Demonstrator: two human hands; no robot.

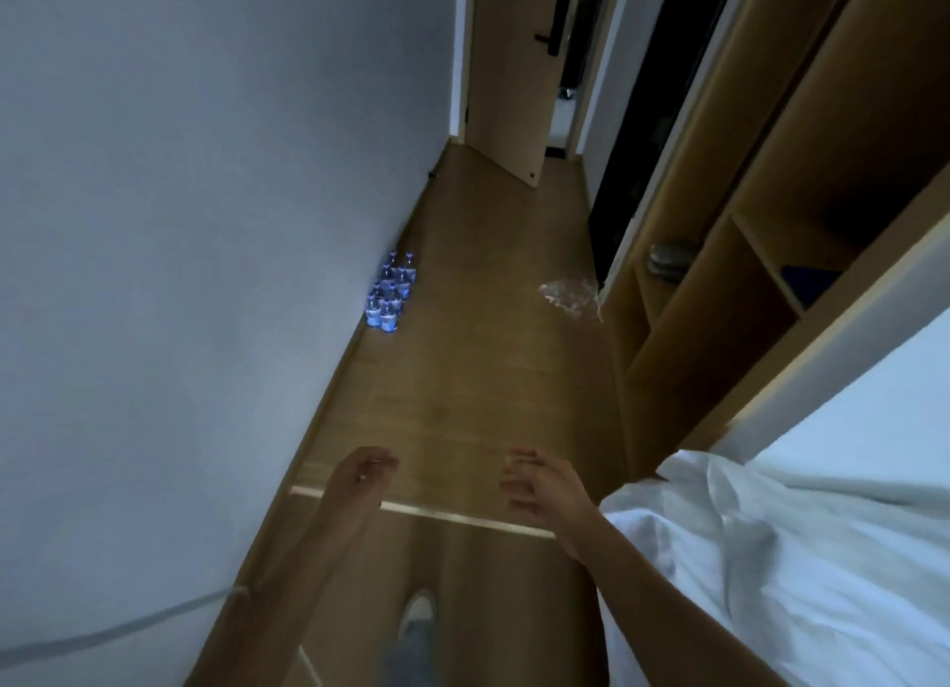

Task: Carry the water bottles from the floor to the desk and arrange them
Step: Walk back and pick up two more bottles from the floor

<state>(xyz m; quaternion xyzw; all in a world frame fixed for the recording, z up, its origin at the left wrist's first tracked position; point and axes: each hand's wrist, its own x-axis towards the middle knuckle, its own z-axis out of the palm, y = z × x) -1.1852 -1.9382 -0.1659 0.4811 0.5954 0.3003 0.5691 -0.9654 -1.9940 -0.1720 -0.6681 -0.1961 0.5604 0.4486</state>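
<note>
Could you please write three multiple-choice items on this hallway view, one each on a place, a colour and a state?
1. Where do the water bottles stand?
A. on the shelf
B. on the floor against the wall
C. on the bed

2. What colour are their labels?
A. blue
B. red
C. green

3. How are both hands?
A. gripping bottles
B. pressed on the wall
C. empty, fingers loosely curled

Answers: 1 B, they cluster by the wall's foot; 2 A, the labels glow blue; 3 C, the left hand and the right hand hold nothing.
</note>
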